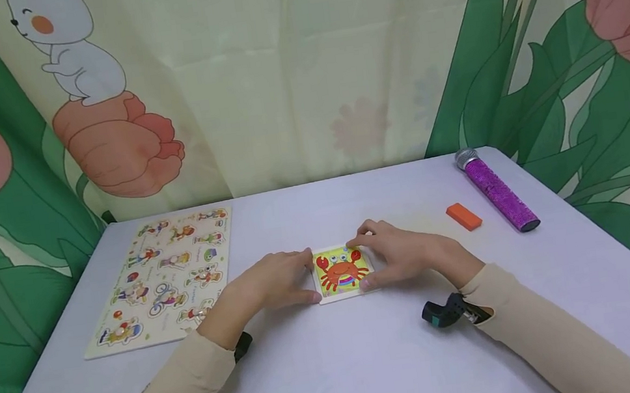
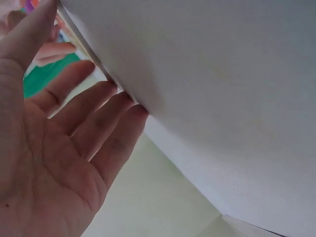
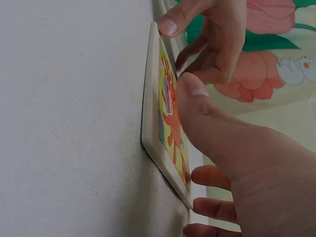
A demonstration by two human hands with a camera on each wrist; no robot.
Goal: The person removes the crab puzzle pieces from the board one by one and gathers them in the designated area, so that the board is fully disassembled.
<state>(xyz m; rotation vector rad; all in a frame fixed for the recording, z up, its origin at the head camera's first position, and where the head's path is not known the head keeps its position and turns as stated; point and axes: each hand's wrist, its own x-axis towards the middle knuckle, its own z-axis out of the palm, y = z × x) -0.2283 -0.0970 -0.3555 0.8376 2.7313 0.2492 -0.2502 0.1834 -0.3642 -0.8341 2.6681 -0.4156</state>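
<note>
A small square picture puzzle board [image 1: 342, 270] with a red crab on yellow lies flat on the table between both hands. My left hand [image 1: 282, 279] is at its left side, thumb by the near corner and fingertips by the far one. In the left wrist view the fingers of the left hand [image 2: 89, 118] are loosely extended, tips at the tabletop. My right hand [image 1: 401, 253] is at the right side, its thumb over the near right part of the picture and index finger at the far edge. In the right wrist view the board's pale wooden rim [image 3: 149, 98] shows.
A large pegged picture board [image 1: 165, 277] with several cartoon figures lies on the left of the white table [image 1: 335, 364]. To the right are an orange block [image 1: 464, 216] and a purple glittery microphone [image 1: 497, 190]. A printed curtain [image 1: 289, 81] hangs behind.
</note>
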